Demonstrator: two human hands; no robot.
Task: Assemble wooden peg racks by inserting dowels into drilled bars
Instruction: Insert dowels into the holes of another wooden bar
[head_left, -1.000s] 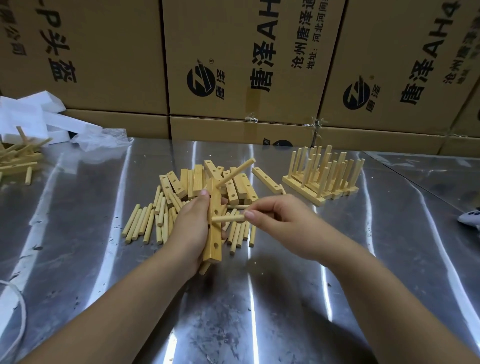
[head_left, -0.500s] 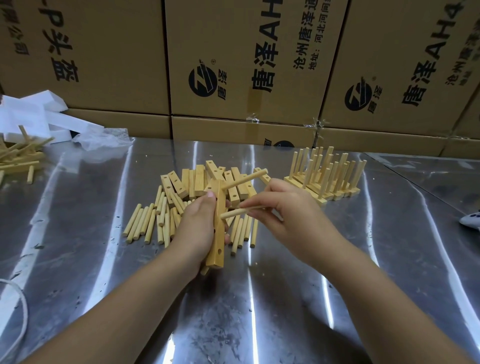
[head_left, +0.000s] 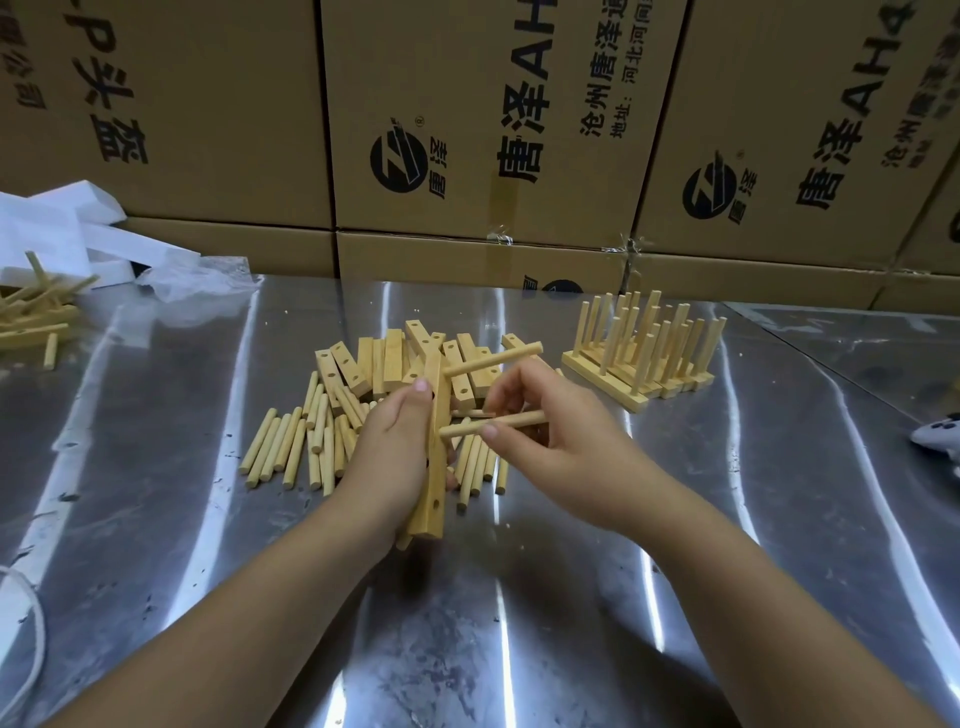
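1. Both forearms reach in from the near edge of the worktop (head_left: 753, 519) and meet over its middle.
2. The left hand (head_left: 387, 447) is wrapped round a drilled bar (head_left: 435, 499), thumb up near its top. The bar is held nearly upright, with an open hole showing near its lower end.
3. One dowel (head_left: 493, 357) sits in the bar's top hole, slanting right and away.
4. The right hand (head_left: 566, 452), palm down, pinches a second dowel (head_left: 514, 420) between thumb and fingers. Its left tip meets the bar's middle; how far in it is cannot be told.
5. Loose dowels (head_left: 285, 447) lie under and left of the hands, with spare bars (head_left: 382, 361) behind them.
6. Finished racks (head_left: 649, 338) stand towards the far right edge.
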